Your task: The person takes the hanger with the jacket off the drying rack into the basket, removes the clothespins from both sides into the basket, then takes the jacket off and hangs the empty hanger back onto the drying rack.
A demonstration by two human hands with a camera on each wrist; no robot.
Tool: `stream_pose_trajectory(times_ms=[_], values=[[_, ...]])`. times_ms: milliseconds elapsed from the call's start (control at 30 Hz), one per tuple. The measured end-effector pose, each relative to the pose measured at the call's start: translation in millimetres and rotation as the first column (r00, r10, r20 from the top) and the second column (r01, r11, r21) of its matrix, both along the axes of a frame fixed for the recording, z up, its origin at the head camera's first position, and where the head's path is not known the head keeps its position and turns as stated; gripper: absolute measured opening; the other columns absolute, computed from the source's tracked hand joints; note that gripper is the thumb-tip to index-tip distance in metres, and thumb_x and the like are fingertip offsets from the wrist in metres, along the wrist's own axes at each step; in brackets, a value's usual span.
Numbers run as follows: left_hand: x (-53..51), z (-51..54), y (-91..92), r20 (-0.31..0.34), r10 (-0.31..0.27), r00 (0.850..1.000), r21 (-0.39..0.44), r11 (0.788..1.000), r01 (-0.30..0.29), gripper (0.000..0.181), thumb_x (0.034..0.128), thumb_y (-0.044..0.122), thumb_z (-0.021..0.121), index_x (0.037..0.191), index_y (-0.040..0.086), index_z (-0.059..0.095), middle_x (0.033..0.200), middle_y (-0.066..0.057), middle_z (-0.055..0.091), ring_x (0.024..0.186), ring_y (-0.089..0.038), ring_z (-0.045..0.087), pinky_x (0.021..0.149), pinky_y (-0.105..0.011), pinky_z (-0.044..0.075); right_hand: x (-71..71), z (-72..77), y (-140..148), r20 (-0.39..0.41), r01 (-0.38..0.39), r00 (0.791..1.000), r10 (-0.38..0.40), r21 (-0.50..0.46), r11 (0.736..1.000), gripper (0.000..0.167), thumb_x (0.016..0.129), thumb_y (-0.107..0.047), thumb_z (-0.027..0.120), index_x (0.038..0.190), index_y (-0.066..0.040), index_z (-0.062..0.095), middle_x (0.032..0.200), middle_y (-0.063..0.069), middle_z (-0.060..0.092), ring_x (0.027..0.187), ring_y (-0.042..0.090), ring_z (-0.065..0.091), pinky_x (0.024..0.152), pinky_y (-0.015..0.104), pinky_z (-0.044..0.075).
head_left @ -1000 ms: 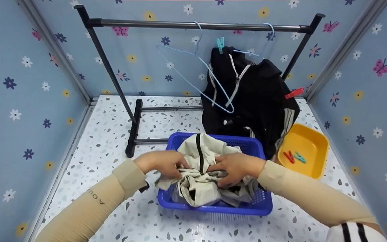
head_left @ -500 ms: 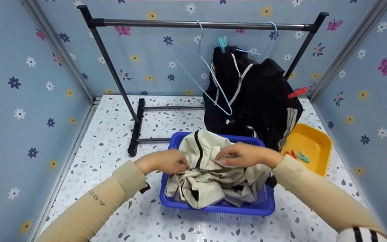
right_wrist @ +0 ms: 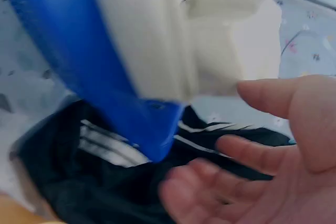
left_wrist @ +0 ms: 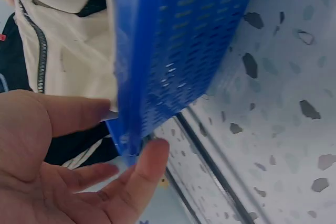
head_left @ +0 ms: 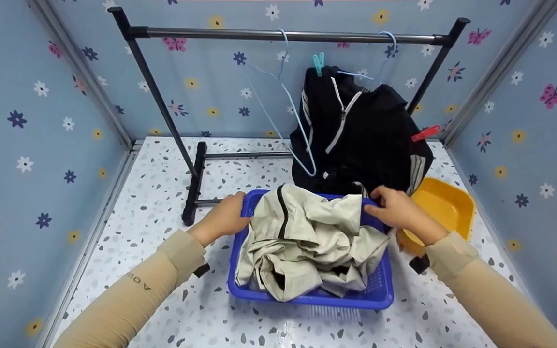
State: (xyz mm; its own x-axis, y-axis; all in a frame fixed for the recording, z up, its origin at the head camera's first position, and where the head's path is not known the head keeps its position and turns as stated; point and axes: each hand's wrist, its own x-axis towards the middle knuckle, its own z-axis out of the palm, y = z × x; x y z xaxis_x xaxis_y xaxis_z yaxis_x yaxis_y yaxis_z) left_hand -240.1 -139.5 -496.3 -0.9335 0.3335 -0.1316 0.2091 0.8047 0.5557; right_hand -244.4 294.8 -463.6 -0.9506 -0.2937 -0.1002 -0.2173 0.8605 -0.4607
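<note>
A blue plastic laundry basket (head_left: pixel 310 302) holds a crumpled beige garment (head_left: pixel 302 261) with a dark zipper, heaped above the rim. My left hand (head_left: pixel 224 215) grips the basket's far left corner. Its thumb lies on the inner side and its fingers on the outside of the basket wall (left_wrist: pixel 173 51) in the left wrist view. At the far right corner is my right hand (head_left: pixel 396 209), thumb and fingers spread on either side of it. In the right wrist view the fingers of the right hand (right_wrist: pixel 283 156) are apart from the rim; the thumb tip is close to the garment (right_wrist: pixel 231 51).
Behind the basket stands a black clothes rack (head_left: pixel 240 34). On it hang a bare blue hanger (head_left: pixel 294 101) and a black jacket (head_left: pixel 370 135), with a teal clothespin (head_left: pixel 318 64) and a red clothespin (head_left: pixel 425 133). A yellow tub (head_left: pixel 445 205) sits right of the basket.
Both hands have left the beige garment and moved outward to the basket's far corners, the left to the left and the right to the right. The bare hanger has swung slightly.
</note>
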Motion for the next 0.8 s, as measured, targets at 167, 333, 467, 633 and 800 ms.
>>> stream_pose_trajectory(times_ms=[167, 333, 467, 633, 800], values=[[-0.6, -4.1, -3.0, 0.026, 0.017, 1.000, 0.033, 0.999, -0.018, 0.048, 0.0986, 0.012, 0.068, 0.138, -0.013, 0.055, 0.113, -0.026, 0.072, 0.105, -0.038, 0.072, 0.094, -0.052, 0.060, -1.0, -8.9, 0, 0.037, 0.009, 0.999, -0.011, 0.054, 0.998, 0.040, 0.100, -0.017, 0.072, 0.131, 0.007, 0.067, 0.095, 0.019, 0.071, 0.083, 0.031, 0.066, 0.079, 0.051, 0.056], [1.0, -2.7, -7.2, 0.101, 0.036, 0.994, 0.063, 0.997, -0.043, 0.055, 0.0921, 0.004, 0.062, 0.143, -0.014, 0.051, 0.117, -0.031, 0.070, 0.093, -0.034, 0.073, 0.064, -0.040, 0.065, -5.1, -15.0, -8, 0.002, 0.029, 1.000, -0.029, 0.052, 0.998, 0.037, 0.094, -0.007, 0.073, 0.128, 0.007, 0.070, 0.110, 0.028, 0.074, 0.102, 0.044, 0.071, 0.094, 0.061, 0.057], [2.8, -2.0, -11.4, 0.174, 0.046, 0.984, 0.067, 0.996, -0.059, 0.058, 0.0932, 0.004, 0.059, 0.146, -0.017, 0.044, 0.120, -0.035, 0.067, 0.074, -0.029, 0.074, 0.049, -0.032, 0.060, -9.4, -17.1, -13, 0.003, 0.022, 1.000, -0.022, 0.043, 0.999, 0.037, 0.094, -0.006, 0.073, 0.129, 0.007, 0.071, 0.121, 0.032, 0.075, 0.114, 0.049, 0.071, 0.100, 0.063, 0.056], [4.5, -0.3, -14.4, 0.216, 0.063, 0.974, 0.069, 0.994, -0.079, 0.067, 0.0921, 0.005, 0.059, 0.150, -0.019, 0.036, 0.122, -0.039, 0.065, 0.060, -0.023, 0.071, 0.050, -0.034, 0.061, -12.4, -17.2, -16, -0.003, 0.009, 1.000, -0.009, 0.046, 0.999, 0.037, 0.095, -0.006, 0.072, 0.130, 0.006, 0.071, 0.123, 0.030, 0.075, 0.116, 0.048, 0.071, 0.102, 0.062, 0.056], [5.5, 0.7, -15.6, 0.221, 0.076, 0.972, 0.081, 0.992, -0.096, 0.069, 0.0916, 0.006, 0.061, 0.151, -0.018, 0.035, 0.124, -0.042, 0.064, 0.058, -0.024, 0.071, 0.049, -0.034, 0.060, -13.9, -7.7, -17, -0.035, 0.004, 0.999, -0.002, 0.060, 0.998, 0.037, 0.097, -0.008, 0.072, 0.131, 0.005, 0.070, 0.120, 0.029, 0.076, 0.111, 0.048, 0.072, 0.099, 0.063, 0.057]])
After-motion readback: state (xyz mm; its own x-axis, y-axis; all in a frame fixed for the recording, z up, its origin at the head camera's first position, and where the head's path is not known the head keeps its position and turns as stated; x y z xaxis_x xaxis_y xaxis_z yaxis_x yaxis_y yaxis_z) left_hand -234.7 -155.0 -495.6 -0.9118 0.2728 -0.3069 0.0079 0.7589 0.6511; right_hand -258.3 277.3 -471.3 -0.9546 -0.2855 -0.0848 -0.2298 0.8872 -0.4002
